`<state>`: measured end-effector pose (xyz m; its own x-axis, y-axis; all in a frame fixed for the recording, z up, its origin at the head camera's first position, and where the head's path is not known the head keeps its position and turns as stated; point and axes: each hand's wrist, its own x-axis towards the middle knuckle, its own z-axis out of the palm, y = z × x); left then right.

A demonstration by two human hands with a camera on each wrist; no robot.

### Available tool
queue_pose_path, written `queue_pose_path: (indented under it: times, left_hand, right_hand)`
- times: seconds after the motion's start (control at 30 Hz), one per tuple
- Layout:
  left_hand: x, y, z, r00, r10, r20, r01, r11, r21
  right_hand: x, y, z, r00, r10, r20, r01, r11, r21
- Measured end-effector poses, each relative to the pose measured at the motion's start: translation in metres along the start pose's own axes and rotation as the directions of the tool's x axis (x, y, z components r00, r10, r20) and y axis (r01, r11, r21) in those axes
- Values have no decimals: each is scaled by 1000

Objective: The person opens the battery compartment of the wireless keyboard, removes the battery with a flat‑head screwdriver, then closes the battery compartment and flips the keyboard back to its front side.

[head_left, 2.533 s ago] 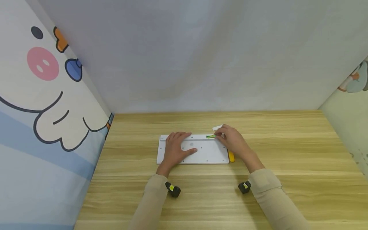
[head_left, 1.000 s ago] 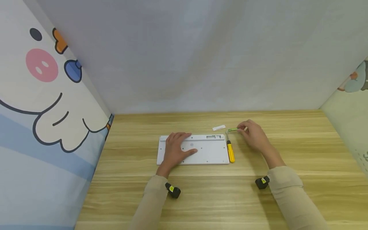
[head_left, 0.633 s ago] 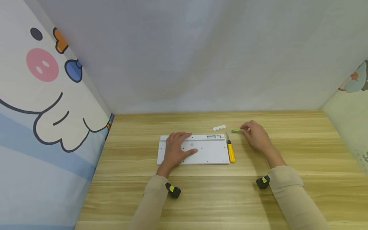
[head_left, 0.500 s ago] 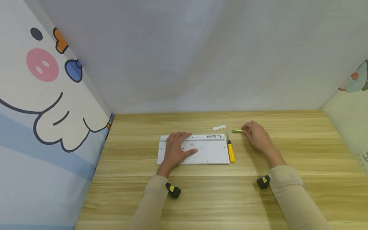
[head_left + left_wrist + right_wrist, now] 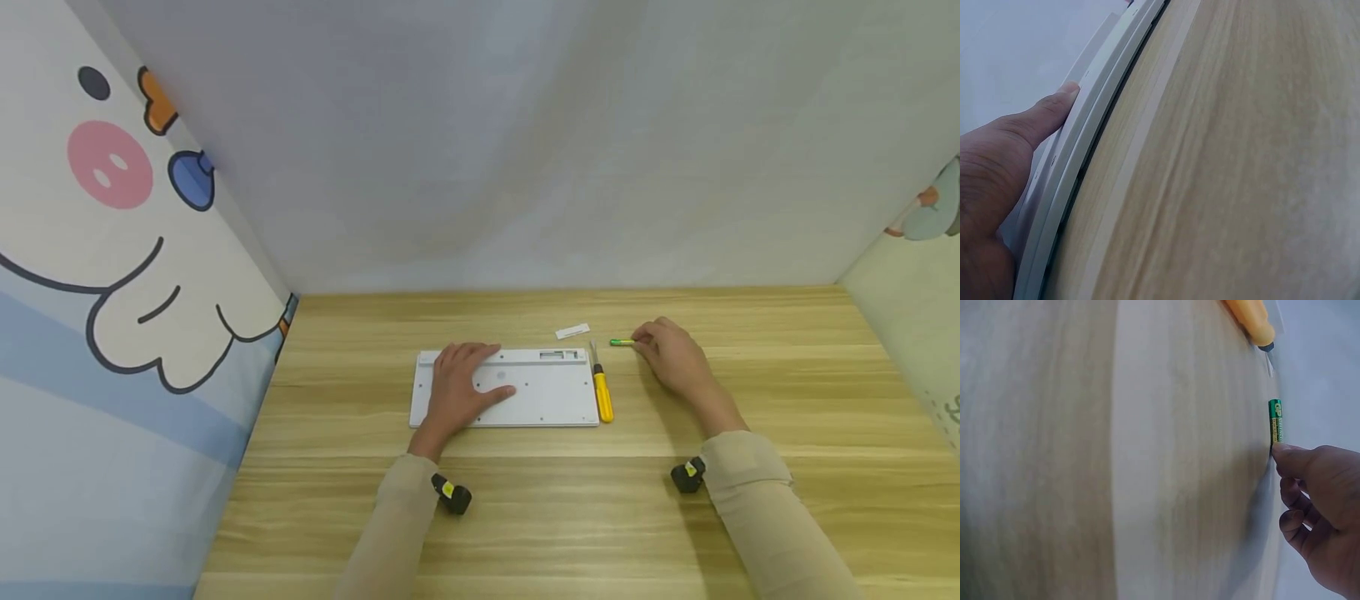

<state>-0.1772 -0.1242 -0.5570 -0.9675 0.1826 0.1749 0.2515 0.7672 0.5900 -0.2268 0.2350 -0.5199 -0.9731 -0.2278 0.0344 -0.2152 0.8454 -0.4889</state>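
A white keyboard (image 5: 555, 400) lies underside up, with small screws and a battery slot (image 5: 558, 356) that shows no battery in it. My left hand (image 5: 457, 387) rests spread over its left half, with the thumb (image 5: 1047, 115) flat on the underside in the left wrist view. Right of the keyboard, my right hand (image 5: 671, 354) pinches one end of a green and yellow battery (image 5: 1275, 420) between thumb and fingertips, close over the table. The battery's free end points left.
A yellow-handled screwdriver (image 5: 603, 396) lies along the keyboard's right edge. Behind the slot sits a small white battery cover (image 5: 572, 331). The wooden table (image 5: 547, 517) ends at a grey backdrop (image 5: 525, 208).
My right hand has drawn the battery from the keyboard's slot and carried it right, past the screwdriver, then slightly further right. My left hand has stayed on the keyboard.
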Motion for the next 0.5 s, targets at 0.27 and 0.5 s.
queue_pose_path:
  times: [0.27,0.5]
  left_hand:
    - [0,0,0,1000,5,-1,-5,1000,-1]
    - [0,0,0,1000,-6,6,6,1000,-7]
  right_hand:
    - [-1,0,-1,1000,5,-2,-5,1000,-1]
    - [-2,-2,-2,1000,-3,-11,3,1000,7]
